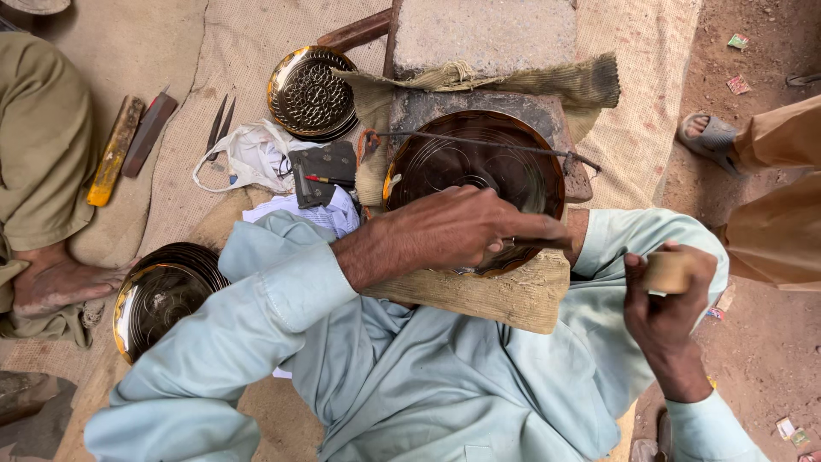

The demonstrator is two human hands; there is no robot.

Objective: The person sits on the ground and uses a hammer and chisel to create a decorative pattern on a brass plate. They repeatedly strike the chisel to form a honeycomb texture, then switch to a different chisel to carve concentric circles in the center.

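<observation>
the person sits on the ground in a pale blue garment, working over a round dark brass plate [479, 167] that lies on a stone block [483, 34] padded with coarse burlap [479, 299], at about 12 o'clock from the lap. the left hand [453, 227] reaches across the near rim of this plate, its grip closed around a thin dark tool [539, 241] whose end points toward 3 o'clock; the fingers rest on the plate's lower edge. the right hand [663, 295] is raised at 4 o'clock from the plate, well apart from it, its grip closed on a small pale wooden handle [669, 272]; the rest of that implement cannot be made out. a thin metal rod [479, 143] lies across the upper part of the plate. at 10 o'clock sits a second plate with an engraved pattern [312, 92], and at 8 o'clock a third, plain plate [162, 295] lies beside the person's left elbow. between them lie a white plastic bag [248, 154], a pair of shears [220, 127] and a dark pouch [323, 171]. at far left another person's bare foot [56, 282] rests on the mat; at 2 o'clock a sandalled foot [710, 137] stands on the dirt.
</observation>
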